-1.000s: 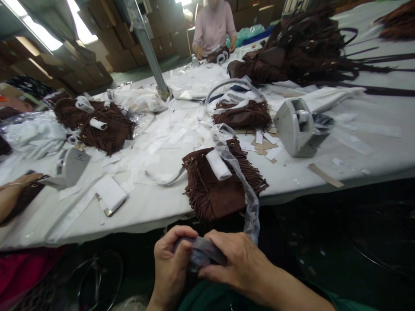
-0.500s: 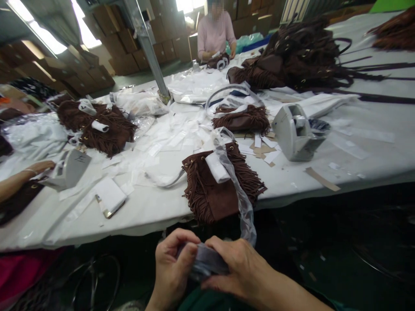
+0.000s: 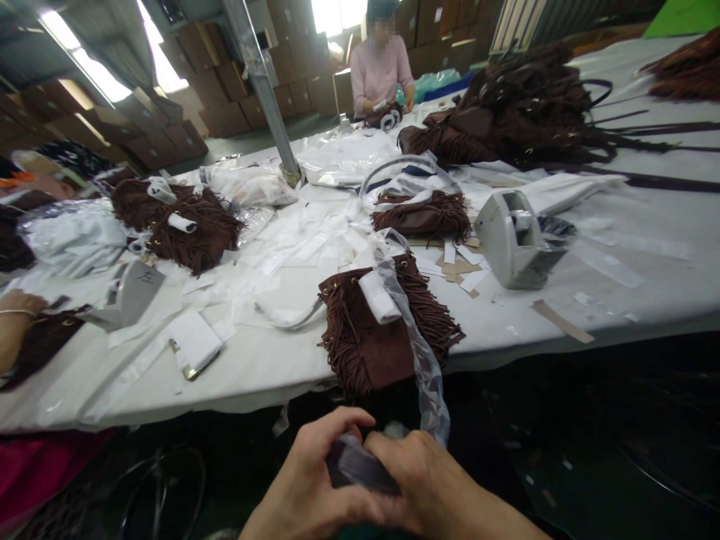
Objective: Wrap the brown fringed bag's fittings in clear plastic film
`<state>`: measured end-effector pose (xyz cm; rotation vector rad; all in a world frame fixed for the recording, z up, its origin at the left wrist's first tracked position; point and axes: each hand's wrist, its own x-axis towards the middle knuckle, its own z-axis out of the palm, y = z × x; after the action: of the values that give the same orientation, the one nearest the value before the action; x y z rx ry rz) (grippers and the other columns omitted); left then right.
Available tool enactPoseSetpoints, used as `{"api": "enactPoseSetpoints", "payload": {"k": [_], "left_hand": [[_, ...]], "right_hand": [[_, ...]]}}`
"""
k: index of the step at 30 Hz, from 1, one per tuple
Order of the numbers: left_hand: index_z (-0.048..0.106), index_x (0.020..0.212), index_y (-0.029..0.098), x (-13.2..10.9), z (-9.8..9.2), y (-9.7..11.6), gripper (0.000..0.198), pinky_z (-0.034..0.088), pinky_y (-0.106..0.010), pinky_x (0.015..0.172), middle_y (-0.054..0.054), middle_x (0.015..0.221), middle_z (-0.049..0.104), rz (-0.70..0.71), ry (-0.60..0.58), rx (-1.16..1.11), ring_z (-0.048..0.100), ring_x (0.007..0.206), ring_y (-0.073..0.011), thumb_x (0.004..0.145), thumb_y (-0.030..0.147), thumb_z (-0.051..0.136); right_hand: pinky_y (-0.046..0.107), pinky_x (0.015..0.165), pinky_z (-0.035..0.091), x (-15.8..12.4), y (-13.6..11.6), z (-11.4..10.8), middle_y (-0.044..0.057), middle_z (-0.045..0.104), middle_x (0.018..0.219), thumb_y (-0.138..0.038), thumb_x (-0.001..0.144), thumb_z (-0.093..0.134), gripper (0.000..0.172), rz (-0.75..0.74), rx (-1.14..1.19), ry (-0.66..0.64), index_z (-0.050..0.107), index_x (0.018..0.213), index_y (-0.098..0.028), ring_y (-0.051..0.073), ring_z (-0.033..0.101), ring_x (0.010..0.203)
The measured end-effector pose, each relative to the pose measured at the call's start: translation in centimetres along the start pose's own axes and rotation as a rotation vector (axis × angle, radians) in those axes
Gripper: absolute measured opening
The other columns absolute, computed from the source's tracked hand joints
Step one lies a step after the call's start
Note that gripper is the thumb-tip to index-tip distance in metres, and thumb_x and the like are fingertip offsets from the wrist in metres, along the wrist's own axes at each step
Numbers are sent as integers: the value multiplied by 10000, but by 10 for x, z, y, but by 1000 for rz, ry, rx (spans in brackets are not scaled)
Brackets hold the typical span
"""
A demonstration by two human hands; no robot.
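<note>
Below the table's near edge, my left hand (image 3: 307,487) and my right hand (image 3: 421,480) are closed together on a dark strap wrapped in clear plastic film (image 3: 355,466). The film (image 3: 419,352) runs up from my hands onto a brown fringed suede bag (image 3: 382,322) lying at the table's front edge. A white paper roll (image 3: 379,296) rests on top of that bag.
A grey tape dispenser (image 3: 514,240) stands right of the bag. More fringed bags lie at the left (image 3: 180,221), middle (image 3: 421,214) and far right (image 3: 517,105). A phone (image 3: 194,345) lies front left. Another person's hand (image 3: 16,322) is at the left edge; a person in pink (image 3: 382,71) works at the far end.
My hands have slid lower and closer to me, still gripping the wrapped strap. The view tipped down slightly, and the other person's hand at left has pulled back toward the edge.
</note>
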<state>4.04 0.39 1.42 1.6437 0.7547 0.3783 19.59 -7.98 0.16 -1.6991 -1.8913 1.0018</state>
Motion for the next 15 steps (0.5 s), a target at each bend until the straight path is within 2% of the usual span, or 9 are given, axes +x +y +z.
{"api": "enactPoseSetpoints", "payload": {"k": [2, 4, 7, 9, 12, 15], "left_hand": [[715, 915, 206, 6, 0, 9, 359, 425, -210, 603, -28, 767, 665, 59, -15, 113, 566, 662, -154, 685, 477, 761], [723, 813, 192, 9, 2, 10, 240, 429, -207, 577, -28, 715, 669, 93, 102, 108, 564, 614, -143, 746, 422, 709], [711, 793, 170, 8, 5, 1, 284, 387, -189, 496, -4, 622, 620, 29, 355, 39, 496, 524, -113, 706, 438, 737], [694, 803, 157, 7, 5, -8, 329, 354, -175, 463, 25, 563, 556, -36, 487, -20, 441, 488, -93, 655, 439, 779], [651, 824, 149, 6, 4, -16, 382, 344, -163, 443, 45, 548, 513, -88, 577, -163, 427, 477, -84, 617, 425, 815], [596, 839, 164, 10, 9, -18, 417, 331, -159, 419, 57, 550, 494, -98, 639, -398, 419, 459, -81, 630, 457, 808]], "right_hand": [[219, 504, 321, 2, 0, 0, 3, 677, 733, -261, 729, 711, 203, -32, 54, 23, 593, 872, -178, 158, 630, 613], [213, 536, 363, 3, 2, -1, 5, 689, 783, -238, 719, 734, 246, -64, 106, 121, 586, 905, -174, 153, 649, 655], [222, 601, 403, 3, 7, -1, 17, 697, 843, -304, 709, 789, 376, -113, 66, 282, 569, 986, -177, 165, 665, 730], [237, 569, 378, 3, 9, -1, 9, 687, 759, -357, 713, 792, 323, -121, -37, 308, 575, 877, -181, 170, 658, 678], [252, 511, 317, 6, 7, 0, -2, 672, 667, -420, 714, 782, 332, -78, -119, 264, 550, 771, -190, 175, 649, 602], [238, 526, 332, 12, -3, -2, -11, 699, 741, -476, 702, 775, 404, 6, -42, 228, 560, 911, -205, 181, 673, 639]]}}
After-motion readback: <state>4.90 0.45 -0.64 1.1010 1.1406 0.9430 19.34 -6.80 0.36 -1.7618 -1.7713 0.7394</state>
